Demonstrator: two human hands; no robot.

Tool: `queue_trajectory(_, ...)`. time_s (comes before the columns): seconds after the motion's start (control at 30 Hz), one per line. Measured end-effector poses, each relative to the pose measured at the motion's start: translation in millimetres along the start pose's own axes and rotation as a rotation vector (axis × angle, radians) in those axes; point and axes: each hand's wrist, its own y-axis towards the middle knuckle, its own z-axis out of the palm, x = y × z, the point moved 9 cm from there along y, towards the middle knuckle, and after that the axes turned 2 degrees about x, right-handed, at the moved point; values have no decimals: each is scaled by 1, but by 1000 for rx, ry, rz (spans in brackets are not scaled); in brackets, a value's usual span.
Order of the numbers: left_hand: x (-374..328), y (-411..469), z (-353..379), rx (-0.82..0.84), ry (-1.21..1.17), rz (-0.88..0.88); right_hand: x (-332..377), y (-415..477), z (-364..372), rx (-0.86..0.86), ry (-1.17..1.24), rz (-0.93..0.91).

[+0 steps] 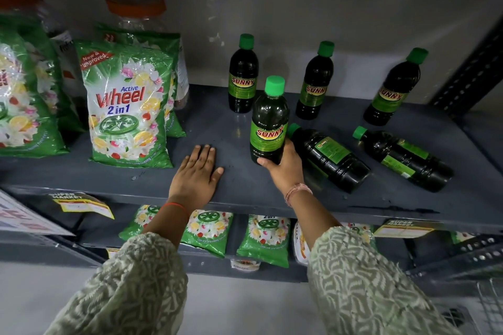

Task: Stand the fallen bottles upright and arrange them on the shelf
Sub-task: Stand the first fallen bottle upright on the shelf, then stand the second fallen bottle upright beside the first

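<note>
Both arms, in pale green patterned sleeves, reached forward over the near edge of the dark grey metal shelf (245, 198). The left hand (200, 174) lay palm down on the bare shelf surface, fingers straight and slightly spread, holding nothing. The right hand (283, 164) was wrapped around the base of a dark green plastic bottle with a bright green cap and a "SUNNY" label (269, 119), fingers curled behind it and thumb across its front; the bottle stood upright, though whether its base touched the shelf could not be told. Just to its right, two matching bottles lay on their sides, the nearer fallen bottle (330, 158) almost touching the hand and the farther fallen bottle (405, 159) beyond it. Three more bottles (314, 81) stood upright, spaced apart, along the far side by the grey wall. To the left stood a green and white "Wheel" detergent pouch (128, 106).
</note>
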Motion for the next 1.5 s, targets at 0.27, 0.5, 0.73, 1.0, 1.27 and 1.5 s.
queue_trajectory(0.27,-1,-1,-1,37,-23,0,-5,-64,-6,47,-122,-47)
queue_trajectory(0.5,-2,-2,-1,60,-23,-6,-2,-76,-5,74,-98,-19)
queue_trajectory(0.73,-21,1,-1,84,-82,-15,25,-69,-97,-194,-472,-152)
queue_trajectory(1.0,-24,-1,7,21,3,-35,-21,11,-110,235,-614,263)
queue_trajectory(1.27,-24,-2,4,-52,33,-9,-16,7,-108,-390,-68,-4)
queue_trajectory(1.5,-24,-1,4,-53,44,-12,-31,8,-103,-369,43,-44)
